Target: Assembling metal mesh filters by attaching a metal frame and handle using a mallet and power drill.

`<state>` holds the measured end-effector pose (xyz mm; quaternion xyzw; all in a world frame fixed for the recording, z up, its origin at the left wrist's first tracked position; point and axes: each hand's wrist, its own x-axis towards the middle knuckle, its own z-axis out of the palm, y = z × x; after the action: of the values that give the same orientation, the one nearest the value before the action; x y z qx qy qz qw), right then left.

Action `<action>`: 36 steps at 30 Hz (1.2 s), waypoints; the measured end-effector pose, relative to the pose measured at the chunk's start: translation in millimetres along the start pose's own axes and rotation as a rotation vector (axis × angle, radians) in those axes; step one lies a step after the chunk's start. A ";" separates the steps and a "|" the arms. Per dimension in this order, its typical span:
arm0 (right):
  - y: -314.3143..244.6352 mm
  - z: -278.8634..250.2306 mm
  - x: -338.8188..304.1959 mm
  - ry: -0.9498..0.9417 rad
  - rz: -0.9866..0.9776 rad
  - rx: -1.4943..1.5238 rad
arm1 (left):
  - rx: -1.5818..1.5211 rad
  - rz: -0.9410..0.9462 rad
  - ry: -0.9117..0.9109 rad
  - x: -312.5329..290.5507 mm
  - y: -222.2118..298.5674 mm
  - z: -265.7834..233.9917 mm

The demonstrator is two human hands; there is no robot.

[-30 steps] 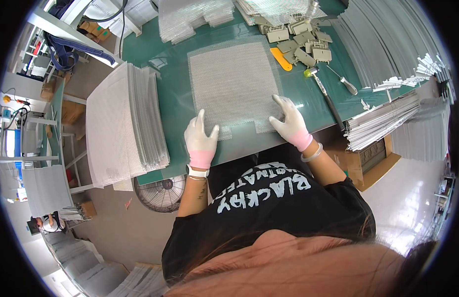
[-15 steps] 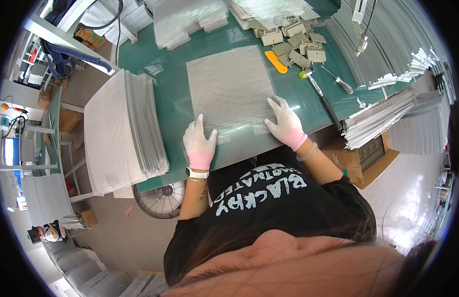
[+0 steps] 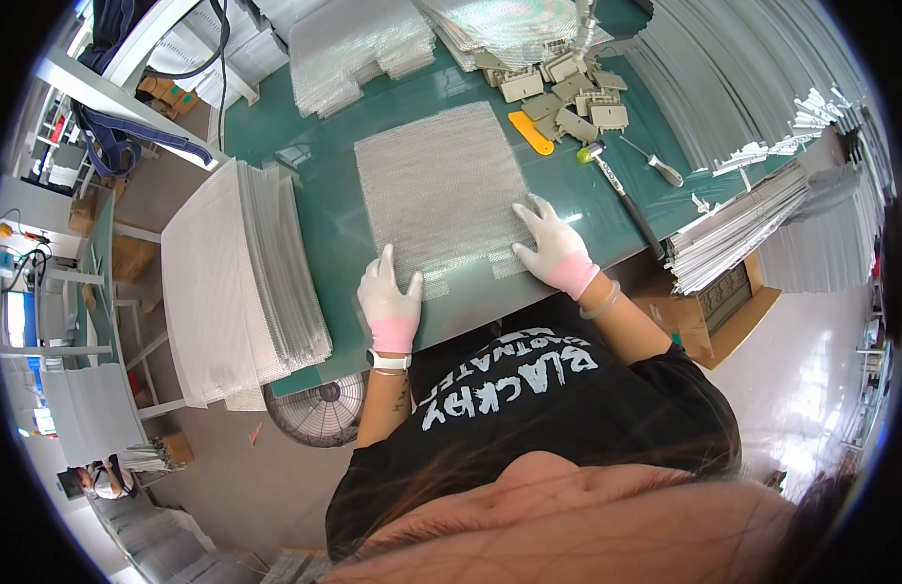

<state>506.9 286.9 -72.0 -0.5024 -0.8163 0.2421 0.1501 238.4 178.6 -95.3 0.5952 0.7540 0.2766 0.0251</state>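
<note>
A translucent grey-white sheet with a fine mesh-like texture lies flat on the green table, with small notches along its near edge. At its near left corner rests my left hand, in a white glove with a pink cuff, fingers apart. My right hand, gloved the same way, lies at the sheet's near right edge, thumb and fingers spread. Neither hand grips anything; the fingertips touch or lie beside the sheet's edges.
Left stands a thick stack of similar sheets. Beyond lie more sheets, beige plastic parts, a yellow scraper, a hammer and a screwdriver. A cardboard box and floor fan stand below.
The view has shifted slightly, and the hanging metallic fitting now appears farther left. Both hands stay at the sheet's near edges, with little visible movement.
</note>
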 end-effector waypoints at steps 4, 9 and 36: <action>-6.8 -10.5 2.1 -0.023 0.024 -0.029 | -0.024 -0.022 -0.027 7.0 3.6 -3.7; 23.3 -39.5 48.0 -0.173 -0.193 -0.276 | 0.228 0.090 -0.180 31.9 3.0 -24.2; -48.2 -41.3 -8.8 0.496 -0.455 0.094 | -1.276 -0.069 0.284 31.8 105.7 -0.1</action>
<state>495.0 270.9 -11.1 -0.3435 -0.8340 0.1104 0.4174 322.5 222.2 -38.7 0.3966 0.4565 0.7446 0.2826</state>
